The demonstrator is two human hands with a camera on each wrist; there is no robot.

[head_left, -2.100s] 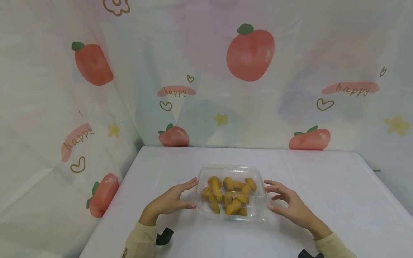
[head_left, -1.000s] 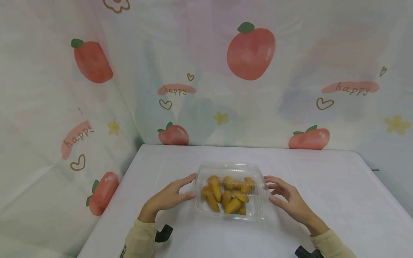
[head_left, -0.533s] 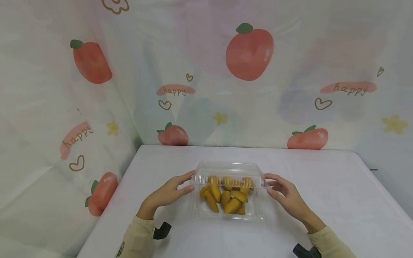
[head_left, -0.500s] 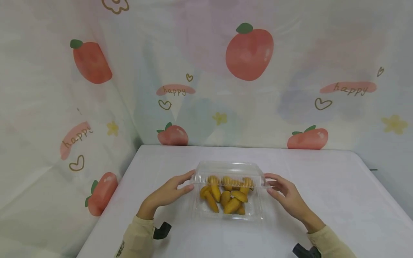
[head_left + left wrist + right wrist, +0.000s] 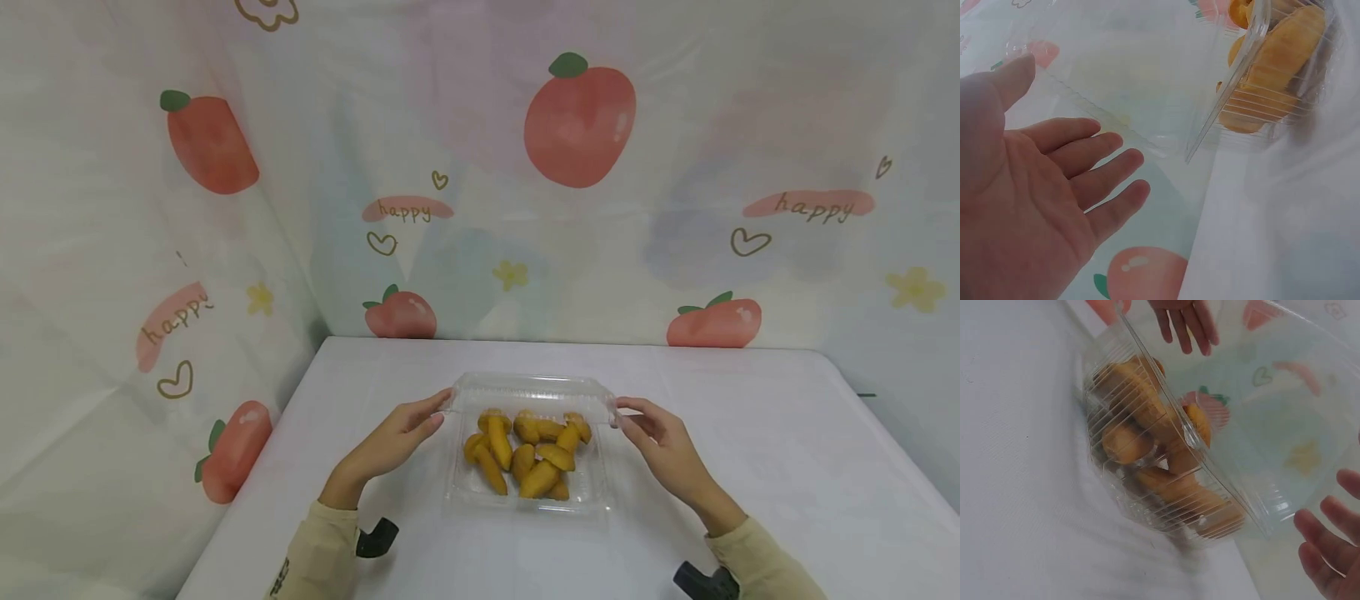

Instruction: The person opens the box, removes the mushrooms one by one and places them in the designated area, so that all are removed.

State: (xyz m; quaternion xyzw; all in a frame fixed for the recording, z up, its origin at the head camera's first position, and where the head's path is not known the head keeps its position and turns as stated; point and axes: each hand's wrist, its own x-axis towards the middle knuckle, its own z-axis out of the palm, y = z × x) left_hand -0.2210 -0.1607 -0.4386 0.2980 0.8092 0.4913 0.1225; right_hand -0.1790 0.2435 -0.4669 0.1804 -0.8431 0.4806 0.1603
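Observation:
A clear plastic clamshell box (image 5: pixel 592 500) lies on the white table, with its lid (image 5: pixel 536 387) swung up along the far side. Inside the base are several yellow-brown mushrooms (image 5: pixel 538 479). My left hand (image 5: pixel 393 437) touches the lid's left edge. Its fingers (image 5: pixel 1104 181) are spread and nearly straight in the left wrist view, the thumb tip at a corner of the lid. On the opposite side my right hand (image 5: pixel 667 450) has its fingertips at the lid's right edge. The right wrist view shows relaxed, separate fingers (image 5: pixel 1329 537) beside the lid's rim, the thumb out of frame.
White cloth covers the table (image 5: pixel 750 417) around the box. A fruit-printed curtain (image 5: pixel 465 125) hangs behind the table and along its left side. Black wrist cameras (image 5: pixel 377 537) sit under both light sleeves (image 5: pixel 318 550).
The lid has risen from closed and tilted back, uncovering the mushrooms. Both hands have come in against its side edges and moved up and away with it. The base has stayed put.

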